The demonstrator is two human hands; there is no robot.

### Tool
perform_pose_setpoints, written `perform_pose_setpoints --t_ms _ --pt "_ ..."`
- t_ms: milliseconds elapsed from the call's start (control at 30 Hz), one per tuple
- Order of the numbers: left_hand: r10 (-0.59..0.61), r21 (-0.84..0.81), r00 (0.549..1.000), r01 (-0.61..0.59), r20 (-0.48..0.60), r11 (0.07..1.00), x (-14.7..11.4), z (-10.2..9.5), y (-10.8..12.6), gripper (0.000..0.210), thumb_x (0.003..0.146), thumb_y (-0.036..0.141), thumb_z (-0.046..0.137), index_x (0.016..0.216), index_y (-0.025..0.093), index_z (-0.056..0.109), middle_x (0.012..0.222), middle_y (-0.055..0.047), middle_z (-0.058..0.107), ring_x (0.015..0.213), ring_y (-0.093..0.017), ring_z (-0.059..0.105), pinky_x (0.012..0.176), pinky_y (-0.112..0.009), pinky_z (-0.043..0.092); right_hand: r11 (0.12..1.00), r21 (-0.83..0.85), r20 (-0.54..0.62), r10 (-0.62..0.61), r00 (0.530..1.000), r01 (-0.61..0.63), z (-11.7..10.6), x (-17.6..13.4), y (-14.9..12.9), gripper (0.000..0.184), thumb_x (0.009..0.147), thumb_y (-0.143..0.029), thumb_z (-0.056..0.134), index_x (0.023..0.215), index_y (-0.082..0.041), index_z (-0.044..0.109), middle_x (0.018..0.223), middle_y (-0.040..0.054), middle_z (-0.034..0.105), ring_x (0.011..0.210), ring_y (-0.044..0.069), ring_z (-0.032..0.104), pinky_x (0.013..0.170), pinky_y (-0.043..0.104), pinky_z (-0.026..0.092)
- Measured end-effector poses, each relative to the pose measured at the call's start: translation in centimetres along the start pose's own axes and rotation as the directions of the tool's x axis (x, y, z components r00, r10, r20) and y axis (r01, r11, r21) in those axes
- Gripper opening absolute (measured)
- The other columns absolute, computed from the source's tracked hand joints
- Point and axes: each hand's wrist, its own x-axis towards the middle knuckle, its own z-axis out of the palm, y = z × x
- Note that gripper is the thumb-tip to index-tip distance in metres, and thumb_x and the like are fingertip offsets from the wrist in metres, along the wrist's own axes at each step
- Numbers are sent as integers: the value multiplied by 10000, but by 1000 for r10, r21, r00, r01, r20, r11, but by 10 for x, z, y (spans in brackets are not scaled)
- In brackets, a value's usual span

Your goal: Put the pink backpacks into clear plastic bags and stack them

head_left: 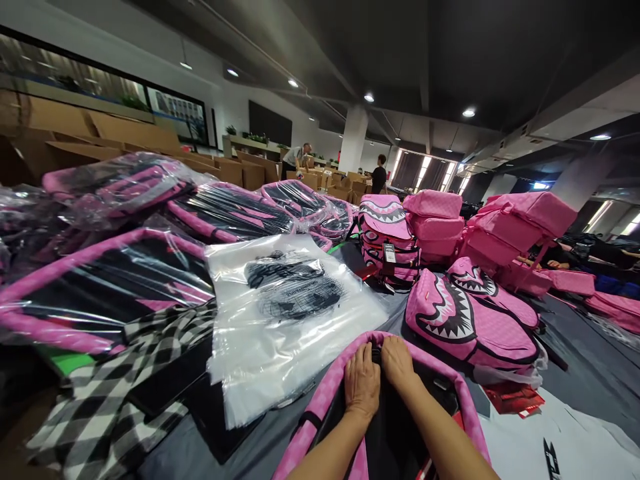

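A pink and black backpack (473,407) lies in front of me, its black back panel facing up and its pink padded edge running round it. Near the middle of its top end, my left hand (363,381) has its fingers curled over black material. Close beside it on the right, my right hand (398,361) grips the pink top edge with bent fingers. What exactly lies under the fingertips is partly hidden. Just left of the backpack is a stack of clear plastic bags (255,347) with black print.
Plastic-wrapped backpacks (110,287) pile up on the left, beside a black-and-white checked cloth (100,393). Pink shark-mouth backpacks (480,327) lie at right, before stacked pink bags (510,227). A red packet (513,398) lies near white sheets. Cardboard boxes (250,175) and two people stand farther back.
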Motion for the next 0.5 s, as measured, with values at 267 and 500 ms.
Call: perform_pose_setpoints --t_ms 267,500 --pt "-70 17 997 70 28 997 8 -17 9 540 863 140 447 1391 193 548 1321 -128 613 1220 -299 551 1038 -469 426 972 197 -99 -108 989 126 -7 -44 12 218 868 -105 558 993 -245 669 1019 51 670 987 227 622 862 340 485" --pt "-34 -81 987 47 160 996 6 -37 8 489 832 171 520 1297 276 626 1287 -69 590 1225 -265 541 1029 -410 422 907 406 -254 -2 967 109 9 -51 11 237 843 -71 569 1008 -221 650 948 53 640 936 237 624 846 364 515"
